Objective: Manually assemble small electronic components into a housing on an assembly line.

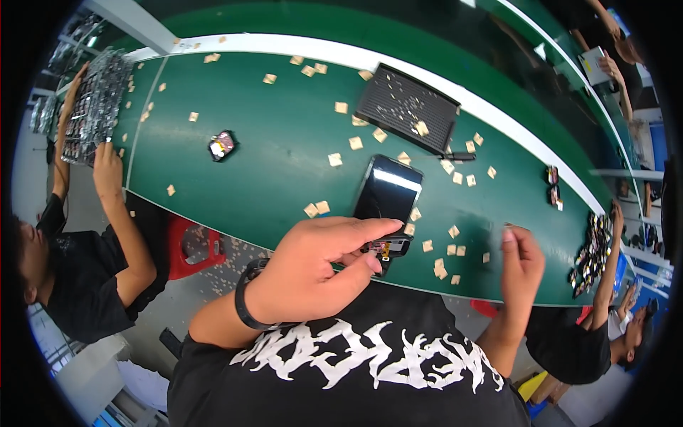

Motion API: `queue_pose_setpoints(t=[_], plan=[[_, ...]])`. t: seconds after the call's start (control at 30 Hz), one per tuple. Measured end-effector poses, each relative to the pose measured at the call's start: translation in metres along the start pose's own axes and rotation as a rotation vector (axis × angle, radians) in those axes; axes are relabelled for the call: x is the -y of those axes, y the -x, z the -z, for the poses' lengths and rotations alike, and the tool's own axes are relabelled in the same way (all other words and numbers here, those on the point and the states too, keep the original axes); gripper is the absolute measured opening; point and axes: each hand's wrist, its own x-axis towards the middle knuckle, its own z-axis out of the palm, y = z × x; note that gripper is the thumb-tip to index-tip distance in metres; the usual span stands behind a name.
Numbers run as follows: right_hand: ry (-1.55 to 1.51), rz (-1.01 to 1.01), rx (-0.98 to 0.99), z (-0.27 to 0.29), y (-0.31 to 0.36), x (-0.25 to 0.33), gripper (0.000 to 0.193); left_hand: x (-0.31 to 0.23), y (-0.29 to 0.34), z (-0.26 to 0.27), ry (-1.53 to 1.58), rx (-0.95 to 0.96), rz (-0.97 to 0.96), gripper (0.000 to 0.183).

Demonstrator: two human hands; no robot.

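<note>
Head view: near the middle of the frame, your left hand [313, 263] grips a small black-framed device with an exposed circuit board [388, 248] between thumb and fingers. You appear to be at a close-handwork step, with the device held up over the green tabletop [270, 171]. Your right hand [521, 263], at centre right, is apart from it, fingers curled and thumb drawn near them; you cannot tell from here whether something small is pinched there. The next move, as I judge it, calls for a steady left grip and a careful right-hand approach that spares the open circuitry.

Your left fingers cover part of the device, so its far side and inner details are hard to read. Just above them, the black slab with a glossy screen [388, 188] has its lower end hidden. Loose bits in the black ribbed tray [373, 107], upper centre, are too small to identify. Co-workers at both sides are partly cut off by the dark rim.
</note>
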Motion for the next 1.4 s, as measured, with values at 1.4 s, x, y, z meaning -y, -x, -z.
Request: queue_pose_setpoints(t=[1.4], plan=[[0.239, -0.061, -0.2, 0.094, -0.104, -0.098, 0.051, 0.004, -0.053, -0.069, -0.888, -0.218, -0.277, 0.02]])
